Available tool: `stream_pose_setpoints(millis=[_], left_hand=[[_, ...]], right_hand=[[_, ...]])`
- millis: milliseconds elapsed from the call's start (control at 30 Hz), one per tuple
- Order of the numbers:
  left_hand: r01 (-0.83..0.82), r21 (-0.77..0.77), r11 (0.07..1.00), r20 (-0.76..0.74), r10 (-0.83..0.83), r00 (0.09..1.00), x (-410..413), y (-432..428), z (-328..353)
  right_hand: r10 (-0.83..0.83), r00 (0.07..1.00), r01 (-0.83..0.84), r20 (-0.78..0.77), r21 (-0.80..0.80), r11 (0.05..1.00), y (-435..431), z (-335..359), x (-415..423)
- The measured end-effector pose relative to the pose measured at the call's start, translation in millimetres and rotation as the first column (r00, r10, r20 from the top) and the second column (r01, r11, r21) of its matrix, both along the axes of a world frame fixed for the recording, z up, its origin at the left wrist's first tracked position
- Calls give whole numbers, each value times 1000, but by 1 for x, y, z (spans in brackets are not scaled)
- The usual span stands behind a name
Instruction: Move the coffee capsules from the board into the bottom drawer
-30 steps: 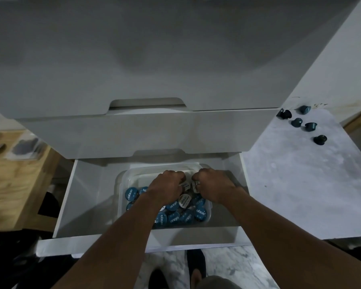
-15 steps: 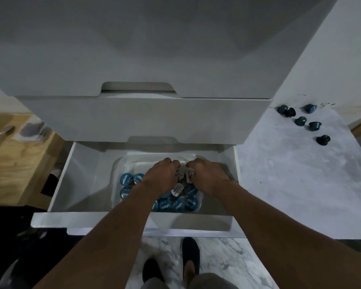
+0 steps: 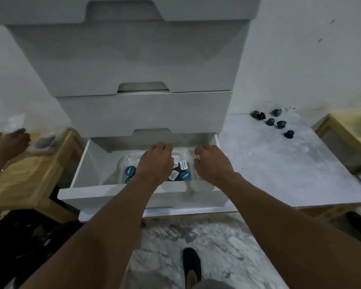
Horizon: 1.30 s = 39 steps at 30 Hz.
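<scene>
While a heap of coffee capsules (image 3: 185, 175) lay in a clear tub (image 3: 122, 163) inside the open bottom drawer (image 3: 113, 195), we held both hands palm-down just above them. Our left hand (image 3: 154, 163) covered the tub's middle and our right hand (image 3: 213, 165) hung at its 3 o'clock side. Each grip was slack, fingers apart and drooping, clasping nothing that showed. Six more capsules (image 3: 281, 124) sat on the board (image 3: 290, 174) at 2 o'clock from the drawer, near the wall. At 9 o'clock another person's hand (image 3: 10, 140) hovered over a wooden table (image 3: 29, 176).
</scene>
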<state>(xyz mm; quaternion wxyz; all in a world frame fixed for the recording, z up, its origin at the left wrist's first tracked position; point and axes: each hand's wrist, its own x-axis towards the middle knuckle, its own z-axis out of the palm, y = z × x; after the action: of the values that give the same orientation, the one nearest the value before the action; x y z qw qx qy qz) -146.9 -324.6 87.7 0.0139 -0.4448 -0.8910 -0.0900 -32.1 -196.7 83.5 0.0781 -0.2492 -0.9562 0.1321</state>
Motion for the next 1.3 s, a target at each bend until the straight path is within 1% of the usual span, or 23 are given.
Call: stream_pose_setpoints(millis=[133,233,333,500,667,833,1000,1133,1300], left_hand=[[31,82,996,-45,-27,999,36,-11,15],[126,106,986,-53,-121,991,70,-10,17],[193,108,975,-47,-189,981,102,3,19],[298,97,950,-91,-289,953,150,40,27],[368,136,920,-150,-348,925,189,108,40],[375,171,911,-131,-356,925,233,193,41],[358,180,916,-86,-348,934,278,270,37],[330,176,927,-60,-324,944,289,312,35],[283,96,954,-20,-283,959,274,349,20]], right_hand=[[-85,991,90,-100,48,995,-15,11,43],[-111,989,119,-93,83,989,-21,13,78],[-168,982,175,-90,74,982,-16,14,113],[-248,963,257,-105,77,963,12,16,162],[-293,946,307,-141,87,948,66,25,205],[-338,930,352,-148,89,932,148,30,256],[-354,929,362,-109,73,929,226,31,300],[-331,941,333,-70,24,942,268,30,309],[-299,954,298,-17,-23,954,309,11,294]])
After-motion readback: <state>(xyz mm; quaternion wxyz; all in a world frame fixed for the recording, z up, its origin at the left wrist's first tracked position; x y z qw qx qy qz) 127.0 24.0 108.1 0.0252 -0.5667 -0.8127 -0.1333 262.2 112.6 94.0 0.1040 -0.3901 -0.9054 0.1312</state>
